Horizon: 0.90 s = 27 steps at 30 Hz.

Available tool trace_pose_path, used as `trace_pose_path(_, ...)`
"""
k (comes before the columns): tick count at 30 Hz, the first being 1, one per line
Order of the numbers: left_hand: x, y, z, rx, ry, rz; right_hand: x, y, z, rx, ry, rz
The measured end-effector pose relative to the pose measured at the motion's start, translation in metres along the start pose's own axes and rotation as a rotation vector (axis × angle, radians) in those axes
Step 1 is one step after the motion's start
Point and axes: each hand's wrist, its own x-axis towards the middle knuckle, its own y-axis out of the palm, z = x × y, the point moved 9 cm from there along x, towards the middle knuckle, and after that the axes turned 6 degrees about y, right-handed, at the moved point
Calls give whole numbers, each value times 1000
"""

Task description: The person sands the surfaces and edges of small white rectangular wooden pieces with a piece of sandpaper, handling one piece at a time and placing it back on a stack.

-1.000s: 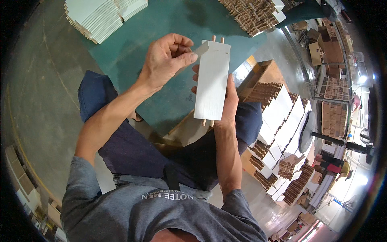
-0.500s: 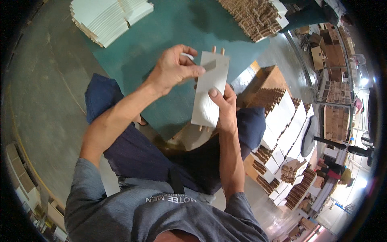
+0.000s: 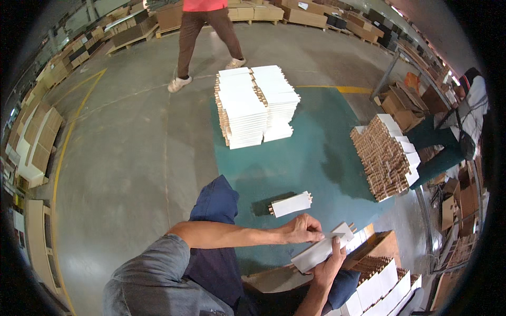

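Observation:
My right hand grips a white panel with wooden dowels sticking out of its ends, fingers beneath and thumb on top. The panel is tilted over my lap, beside the green table. My left hand is closed in a pinch at the panel's upper face. By its fingertips a thin grey strip shows against the white; whether it is a tool or a shadow I cannot tell. Another white piece with dowels at both ends lies on the table, just beyond my left hand.
White dowelled panels stand in a tall stack at the table's far left and a second stack at its right edge. More panels are piled at lower right. One person is beyond the table, another at right.
The view has swung up and left, bringing the far floor and a person in red into sight. Both hands stay at the panel, with the left fingers now nearer its middle.

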Motion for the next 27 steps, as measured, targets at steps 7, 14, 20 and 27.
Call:
trace_pose_path(7, 11, 14, -8, 151, 150, -20, 1, -14, 7, 63, -8, -44)
trace_pose_path(14, 6, 3, -12, -18, 7, -27, 13, -19, -8, 25, 80, 18)
trace_pose_path(20, 11, 7, -1, -78, -118, 35, 13, -21, -10, 161, 67, 16)
trace_pose_path(27, 11, 3, -7, -91, -115, -3, 10, -20, -4, 41, 89, 4)
